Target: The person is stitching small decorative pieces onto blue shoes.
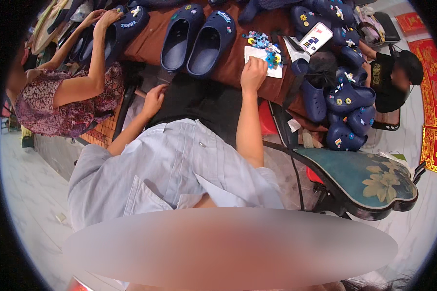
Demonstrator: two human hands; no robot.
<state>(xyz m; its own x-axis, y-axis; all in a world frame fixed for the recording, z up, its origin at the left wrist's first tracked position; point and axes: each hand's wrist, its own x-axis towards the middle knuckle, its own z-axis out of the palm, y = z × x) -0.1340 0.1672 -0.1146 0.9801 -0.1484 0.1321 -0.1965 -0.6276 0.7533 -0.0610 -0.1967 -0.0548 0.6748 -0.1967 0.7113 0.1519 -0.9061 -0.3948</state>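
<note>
My right hand [254, 74] is over the lower left part of a white card [275, 72] on the brown-covered table. Its fingers are curled together, and what they pinch, if anything, is hidden. Small blue and yellow shoe charms [272, 59] lie on the card and in a heap just beyond it. My left hand [154, 99] hangs at the table's near edge above my lap, fingers loosely stretched, holding nothing. Ahead of me sit two navy clogs, the left clog [180, 41] and the right clog [210, 46], toes pointing away, with charms on their toes.
A phone [316, 38] with a lit screen lies right of the charms. Decorated navy clogs [349, 97] are piled at the right. Another person's hands [104, 19] touch a clog at far left; a person in a black cap [408, 65] is at right. A floral-cushioned chair [361, 179] stands nearby.
</note>
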